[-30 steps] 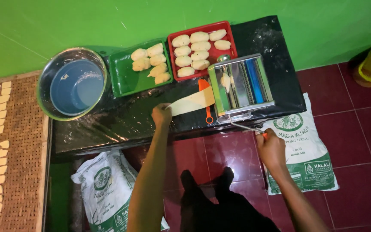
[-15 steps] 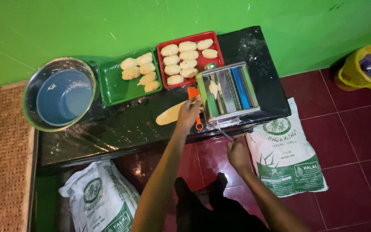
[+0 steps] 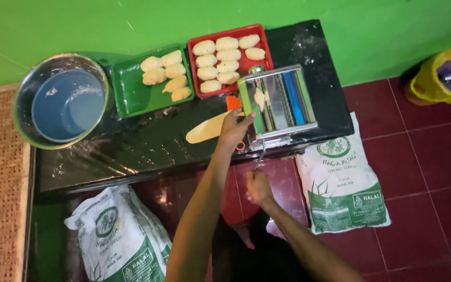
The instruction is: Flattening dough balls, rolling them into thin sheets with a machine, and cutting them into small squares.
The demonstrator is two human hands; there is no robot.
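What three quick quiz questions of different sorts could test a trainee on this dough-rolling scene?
1. True or false: the left hand rests on the flattened dough sheet beside the metal roller machine.
2. Which tray holds more dough pieces: A) the green tray, B) the red tray?
3. Fill in: the right hand grips the machine's ____.

Key: 1 true; 2 B; 3 crank handle.
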